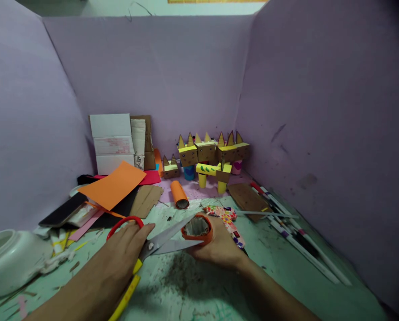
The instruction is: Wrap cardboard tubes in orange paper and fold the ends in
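In the middle, my right hand (221, 243) is wrapped round an orange paper-covered cardboard tube (206, 239), its open end turned toward me. My left hand (129, 245) holds a pair of scissors (151, 246) with red and yellow handles. The blades are spread, one at the tube's upper rim and the other across its lower front edge. Just behind the right hand lies a glue gun (226, 216) covered in a colourful pattern. A second orange tube (179, 195) rests on the table farther back.
Several cardboard animal figures (206, 152) stand at the back. Orange paper (114, 185) and cardboard sheets (110, 142) are piled at the left, near a white pot (15, 261). Markers (303, 249) lie along the right wall (326, 133).
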Motion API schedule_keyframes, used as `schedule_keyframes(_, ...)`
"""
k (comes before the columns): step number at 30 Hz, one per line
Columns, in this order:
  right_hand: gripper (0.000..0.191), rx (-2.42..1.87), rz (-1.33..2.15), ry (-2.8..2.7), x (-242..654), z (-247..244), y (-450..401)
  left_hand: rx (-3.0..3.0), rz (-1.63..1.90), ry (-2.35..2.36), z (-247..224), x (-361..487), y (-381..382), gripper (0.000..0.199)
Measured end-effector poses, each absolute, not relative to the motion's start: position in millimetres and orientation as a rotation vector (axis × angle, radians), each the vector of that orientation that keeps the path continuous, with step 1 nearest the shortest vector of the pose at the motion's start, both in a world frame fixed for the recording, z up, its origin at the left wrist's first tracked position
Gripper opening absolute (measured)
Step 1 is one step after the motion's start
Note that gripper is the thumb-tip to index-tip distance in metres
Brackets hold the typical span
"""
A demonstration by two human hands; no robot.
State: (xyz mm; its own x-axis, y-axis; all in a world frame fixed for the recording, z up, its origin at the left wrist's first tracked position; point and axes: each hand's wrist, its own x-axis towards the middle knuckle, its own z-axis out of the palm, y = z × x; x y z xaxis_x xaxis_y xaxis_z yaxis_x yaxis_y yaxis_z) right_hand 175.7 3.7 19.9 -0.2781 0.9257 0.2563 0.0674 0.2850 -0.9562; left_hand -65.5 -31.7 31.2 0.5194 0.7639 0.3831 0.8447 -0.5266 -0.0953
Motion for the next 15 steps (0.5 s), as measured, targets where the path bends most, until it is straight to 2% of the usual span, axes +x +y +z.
schedule_keyframes(2,0.022,-0.922,1.111,-1.632,176,21,3,-2.533,-0.367,-1.284,37,-63,-29,0.068)
schedule_keyframes(6,0.031,-0.850,1.151,-1.667,178,25,2,-2.486,-0.237,-1.187,40,-56,-26,0.063)
schedule_keyframes(15,0.020,-0.881,1.120,-1.686,175,26,-2,-2.445,-0.189,-1.097,34,-60,-19,0.053)
